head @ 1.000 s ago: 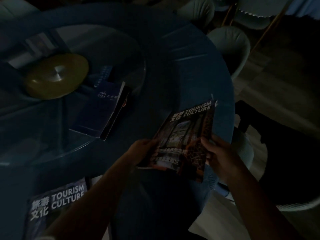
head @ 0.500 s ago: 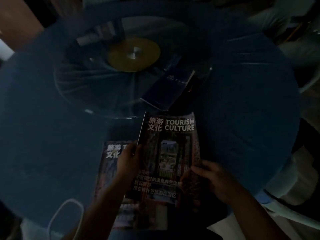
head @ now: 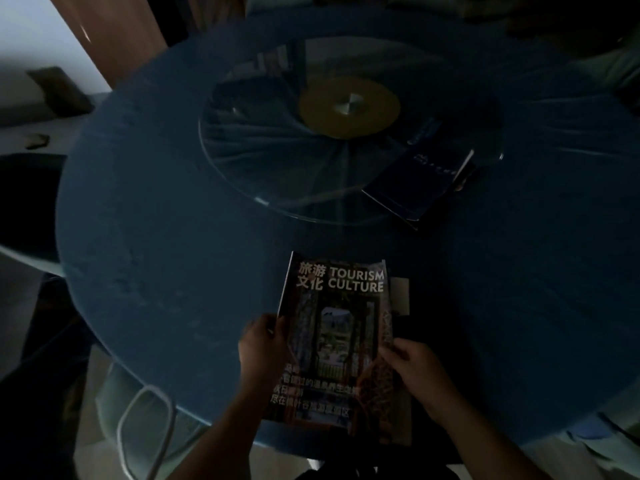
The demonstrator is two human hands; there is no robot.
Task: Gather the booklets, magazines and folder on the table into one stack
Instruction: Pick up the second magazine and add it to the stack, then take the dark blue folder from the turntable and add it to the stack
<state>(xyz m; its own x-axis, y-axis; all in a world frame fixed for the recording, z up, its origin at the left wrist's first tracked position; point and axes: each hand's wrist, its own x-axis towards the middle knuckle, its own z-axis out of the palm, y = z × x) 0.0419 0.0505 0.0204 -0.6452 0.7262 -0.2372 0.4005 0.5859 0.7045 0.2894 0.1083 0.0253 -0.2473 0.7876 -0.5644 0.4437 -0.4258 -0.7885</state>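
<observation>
Dim room; round blue surface [head: 173,237] with glass turntable [head: 263,161]. Left hand [head: 265,344] and right hand [head: 412,365] each grip a long edge of the magazine [head: 332,341], its long axis pointing away from the person, over more printed matter at the near edge. Dark booklets [head: 422,181] lie beyond, nearer the right hand.

One "TOURISM CULTURE" magazine [head: 337,337] lies at the near edge of the round table [head: 166,237]; pale page edges [head: 401,296] of at least one more item show beneath it. Beyond the magazine sit one dark blue booklet stack [head: 420,183], one glass turntable [head: 256,157] and one yellow disc [head: 349,107]. Two hands: left hand [head: 265,344], right hand [head: 414,363].
</observation>
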